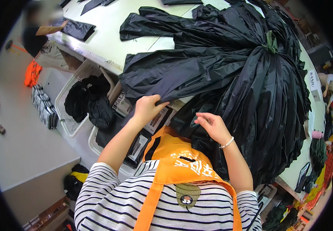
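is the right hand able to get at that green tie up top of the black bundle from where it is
Probably yes, with a long stretch: the right hand rests low on the black bundle, and nothing covers the green tie, though it lies far across the heap.

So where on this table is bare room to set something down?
The pale table is bare between the big black fabric bundle and the co-worker's folded black piece. Around the left hand and right hand, fabric covers everything.
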Demonstrator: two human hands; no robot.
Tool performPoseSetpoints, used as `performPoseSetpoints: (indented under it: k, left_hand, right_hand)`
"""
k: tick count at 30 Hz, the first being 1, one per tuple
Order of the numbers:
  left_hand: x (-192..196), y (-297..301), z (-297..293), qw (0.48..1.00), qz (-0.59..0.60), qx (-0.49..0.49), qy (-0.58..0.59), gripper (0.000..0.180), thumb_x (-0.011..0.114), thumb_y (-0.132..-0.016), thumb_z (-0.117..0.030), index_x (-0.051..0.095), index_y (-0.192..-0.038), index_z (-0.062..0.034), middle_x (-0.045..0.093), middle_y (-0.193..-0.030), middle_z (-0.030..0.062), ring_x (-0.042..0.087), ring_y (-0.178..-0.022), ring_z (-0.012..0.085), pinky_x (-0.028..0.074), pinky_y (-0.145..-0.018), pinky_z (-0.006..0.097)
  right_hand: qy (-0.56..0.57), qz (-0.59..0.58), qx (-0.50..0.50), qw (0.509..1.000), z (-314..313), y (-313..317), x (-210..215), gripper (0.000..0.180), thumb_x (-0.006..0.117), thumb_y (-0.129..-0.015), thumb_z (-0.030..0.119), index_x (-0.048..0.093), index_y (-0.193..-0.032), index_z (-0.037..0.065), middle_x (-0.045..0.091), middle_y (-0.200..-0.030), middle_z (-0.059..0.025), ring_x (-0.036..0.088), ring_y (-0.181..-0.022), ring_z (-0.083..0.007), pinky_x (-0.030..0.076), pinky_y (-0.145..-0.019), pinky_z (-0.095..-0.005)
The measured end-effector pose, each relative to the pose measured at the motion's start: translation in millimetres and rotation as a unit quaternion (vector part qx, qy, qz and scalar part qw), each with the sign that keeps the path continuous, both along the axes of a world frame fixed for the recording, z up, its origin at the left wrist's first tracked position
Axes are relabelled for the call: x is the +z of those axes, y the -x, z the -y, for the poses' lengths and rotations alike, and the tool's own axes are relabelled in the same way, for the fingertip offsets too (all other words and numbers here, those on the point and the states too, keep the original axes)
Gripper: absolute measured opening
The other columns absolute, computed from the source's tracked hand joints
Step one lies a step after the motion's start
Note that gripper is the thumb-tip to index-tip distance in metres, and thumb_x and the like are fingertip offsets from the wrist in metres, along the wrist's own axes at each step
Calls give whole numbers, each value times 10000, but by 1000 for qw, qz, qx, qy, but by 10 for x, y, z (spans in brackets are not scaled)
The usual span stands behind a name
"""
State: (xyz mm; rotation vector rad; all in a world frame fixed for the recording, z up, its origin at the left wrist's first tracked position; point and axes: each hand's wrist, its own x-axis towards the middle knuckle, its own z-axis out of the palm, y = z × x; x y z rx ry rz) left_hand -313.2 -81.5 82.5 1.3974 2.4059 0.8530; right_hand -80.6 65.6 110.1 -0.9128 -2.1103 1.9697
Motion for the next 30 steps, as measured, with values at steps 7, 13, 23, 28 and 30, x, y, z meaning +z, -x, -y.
performPoseSetpoints:
  k: [7, 13, 23, 28, 30]
  left_hand:
    - [-20, -790, 88, 978, 141, -84, -129, 266, 749, -716, -237, 588, -782, -35, 592, -745, 117, 593, -687, 284, 472, -619, 346]
    - [-810, -417, 658, 875, 431, 182, -121, 653, 642, -851, -363, 369, -1369, -75, 498, -1294, 114, 463, -1169, 214, 356, -965, 307]
    - [-369, -1106, -574, 521, 853, 27, -25, 782, 552, -899, -476, 203, -1437, -29, 527, -1256, 147, 479, -1185, 242, 373, -995, 360]
    - [-135, -1551, -858, 650, 711, 77, -257, 392, 632, -852, -48, 520, -1227, -16, 616, -1137, 80, 582, -1016, 143, 445, -911, 312]
    - [161, -1559, -855, 742, 593, 34, -311, 391, 620, -853, -21, 532, -1231, 20, 639, -1068, 56, 586, -937, 108, 457, -848, 234]
  right_hand:
    - [184, 12, -223, 957, 244, 553, -315, 206, 687, -834, 246, 557, -737, 118, 470, -545, 63, 350, -398, -40, 253, -373, -231]
    - [442, -218, -312, 812, -424, 217, 244, 161, 541, -849, 204, 614, -757, 94, 601, -583, 24, 438, -369, -102, 409, -431, -232]
    - [363, -314, -490, 727, -836, -554, 446, 396, 398, -908, 307, 591, -1122, 36, 601, -1180, -127, 531, -1115, -308, 401, -981, -433]
    - [395, -243, -417, 782, -898, -1387, 168, 291, 469, -924, 336, 615, -944, 86, 656, -822, -12, 594, -638, -161, 488, -605, -292]
    - [329, -237, -455, 793, -747, -1650, 120, 200, 521, -944, 262, 618, -952, 87, 599, -756, 34, 306, -417, -64, 278, -401, -242]
